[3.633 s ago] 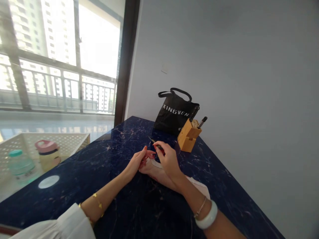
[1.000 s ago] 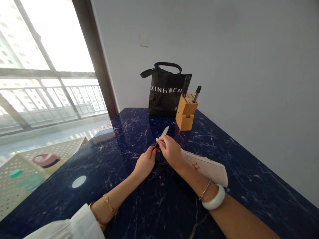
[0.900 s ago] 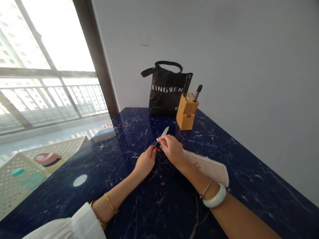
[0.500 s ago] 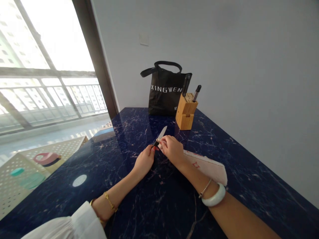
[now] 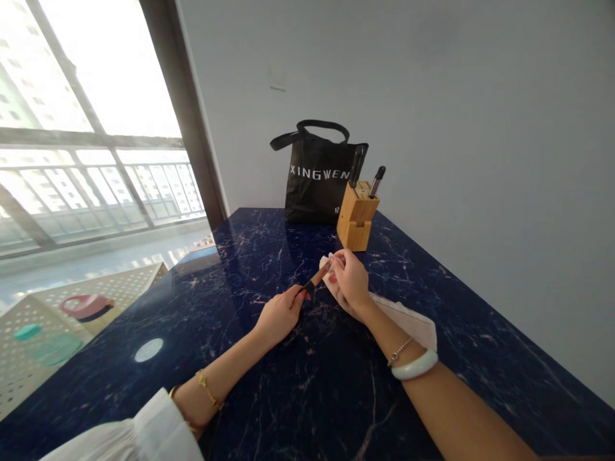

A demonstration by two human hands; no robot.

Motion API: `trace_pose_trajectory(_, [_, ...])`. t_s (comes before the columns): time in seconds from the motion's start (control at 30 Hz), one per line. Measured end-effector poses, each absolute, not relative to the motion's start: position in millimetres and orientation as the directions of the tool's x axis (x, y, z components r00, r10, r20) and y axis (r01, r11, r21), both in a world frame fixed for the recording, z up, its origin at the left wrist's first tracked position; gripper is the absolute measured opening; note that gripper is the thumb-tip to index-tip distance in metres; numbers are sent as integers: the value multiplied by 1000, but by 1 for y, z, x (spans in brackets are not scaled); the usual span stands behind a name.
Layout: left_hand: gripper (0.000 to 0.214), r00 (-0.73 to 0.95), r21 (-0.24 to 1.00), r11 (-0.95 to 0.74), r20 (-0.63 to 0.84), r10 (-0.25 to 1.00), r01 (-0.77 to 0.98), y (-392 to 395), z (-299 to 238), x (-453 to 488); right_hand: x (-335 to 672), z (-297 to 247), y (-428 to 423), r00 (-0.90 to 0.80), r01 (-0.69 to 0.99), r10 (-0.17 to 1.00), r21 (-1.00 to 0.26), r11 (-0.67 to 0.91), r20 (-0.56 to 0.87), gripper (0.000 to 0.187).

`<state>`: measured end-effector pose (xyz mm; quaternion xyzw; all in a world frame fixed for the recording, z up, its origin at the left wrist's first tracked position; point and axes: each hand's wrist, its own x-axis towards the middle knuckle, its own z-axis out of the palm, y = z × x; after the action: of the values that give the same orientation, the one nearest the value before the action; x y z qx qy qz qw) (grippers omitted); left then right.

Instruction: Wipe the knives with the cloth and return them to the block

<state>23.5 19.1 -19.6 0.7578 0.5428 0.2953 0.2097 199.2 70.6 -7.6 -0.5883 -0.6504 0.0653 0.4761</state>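
My left hand (image 5: pixel 281 315) is closed around the black handle of a small knife (image 5: pixel 318 276), its blade pointing away and to the right. In my right hand (image 5: pixel 350 278) I pinch a white cloth with red markings (image 5: pixel 403 320) against the blade near its tip. The cloth hides the end of the blade. Its long part trails under my right wrist and lies on the dark blue marble-patterned table (image 5: pixel 269 397).
A wooden knife block (image 5: pixel 356 221) with two black-handled tools stands beyond my hands. Behind it is a black tote bag (image 5: pixel 314 186) against the wall. A cream perforated basket (image 5: pixel 29 358) holding bottles sits left of the table.
My right hand has slid with the cloth along the blade, away from the handle toward the tip. My left hand still grips the handle, nearly in place.
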Motion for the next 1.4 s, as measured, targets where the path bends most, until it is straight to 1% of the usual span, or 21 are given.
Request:
trace_pose_trajectory(0.1, [32,250,651,-336,225,942,681,20,-20,23,207,-6,73,217,632,837,-725,273,503,23])
trace_pose_trajectory(0.17, [32,249,665,-336,226,942,667,21,-21,23,207,-6,73,231,601,838,-750,276,494,23])
trace_pose_trajectory(0.23, [32,238,692,-322,218,946,646,22,-22,22,203,-7,71,213,602,840,-745,289,498,22])
trace_pose_trajectory(0.33, [34,201,763,-281,200,959,582,24,-24,20,196,-8,70,173,649,830,-695,310,531,19])
trace_pose_trajectory(0.43, [37,180,833,-240,171,969,499,24,-25,20,195,-6,69,175,693,809,-654,304,561,18])
trace_pose_trajectory(0.53, [40,174,899,-188,128,976,396,26,-24,20,198,-2,68,248,647,810,-713,270,532,20])
trace_pose_trajectory(0.6, [41,151,936,-144,99,984,322,29,-26,20,197,0,65,282,611,796,-740,281,536,23])
trace_pose_trajectory(0.67, [42,122,954,-110,78,989,279,32,-29,20,194,0,63,222,619,777,-701,355,590,24])
trace_pose_trajectory(0.73, [42,121,947,-122,89,989,298,34,-32,20,187,-2,59,66,643,766,-614,457,639,22])
trace_pose_trajectory(0.8, [39,144,909,-182,137,980,374,33,-34,19,179,-5,56,-89,651,756,-536,537,648,18])
trace_pose_trajectory(0.9, [32,168,820,-262,205,964,508,29,-32,19,170,-10,52,-199,656,735,-469,591,649,14])
trace_pose_trajectory(0.97, [29,169,773,-274,216,962,572,26,-28,19,168,-11,52,-212,673,732,-446,589,647,15])
trace_pose_trajectory(1.07, [28,180,728,-275,208,961,628,24,-22,20,169,-12,52,-182,719,764,-446,533,619,15])
trace_pose_trajectory(1.13, [29,186,716,-272,199,962,643,24,-20,20,170,-11,50,-167,723,771,-455,520,615,16])
trace_pose_trajectory(1.27, [29,203,695,-283,197,959,661,25,-21,21,169,-10,49,-184,699,756,-456,550,629,16])
trace_pose_trajectory(1.4, [29,187,699,-267,191,964,663,27,-22,21,168,-13,53,-141,754,789,-451,477,599,16])
